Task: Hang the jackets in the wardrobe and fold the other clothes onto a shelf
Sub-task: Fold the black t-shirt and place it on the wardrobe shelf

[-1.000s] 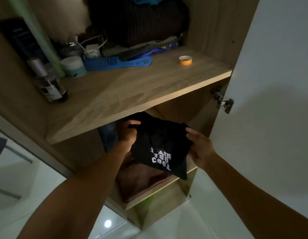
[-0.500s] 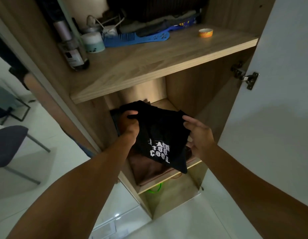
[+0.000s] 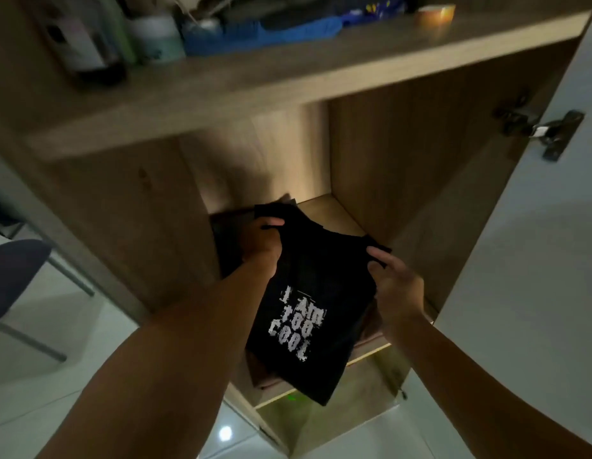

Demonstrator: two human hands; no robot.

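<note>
Black cloth front and centre: one folded black T-shirt [image 3: 304,303] with white lettering, held between two bare hands over the lower shelf [image 3: 331,207] of the wooden wardrobe [image 3: 404,154]. Both arms reach forward and down from the near edge, forearms stretched out, converging on the shirt.

Left hand [image 3: 263,241] is on the far left corner of the shirt, knuckles up, fingers curled over the edge and gripping the cloth. Right hand [image 3: 395,286] is at the right edge, thumb and fingertips pinching the cloth near the far right corner, the other fingers loosely bent. The shirt hangs tilted, far edge raised by the hands, near corner drooping past the shelf's front edge. Under it lies one brownish folded garment [image 3: 258,372] on the shelf; whether the shirt touches it is hard to tell in this dim light. Something dark sits at the far left of that shelf behind the left hand, too shadowed to name.

Up on the upper shelf [image 3: 288,77], blurred: one dark bottle [image 3: 86,41] at the left, one pale round jar [image 3: 155,38] beside it, one blue comb [image 3: 265,33], and one small orange roll of tape [image 3: 435,14] at the right. One white door [image 3: 536,260] stands open on the right, with one metal hinge [image 3: 549,130]. One dark chair [image 3: 16,276] stands on the pale tiled floor [image 3: 56,409] at the left.
</note>
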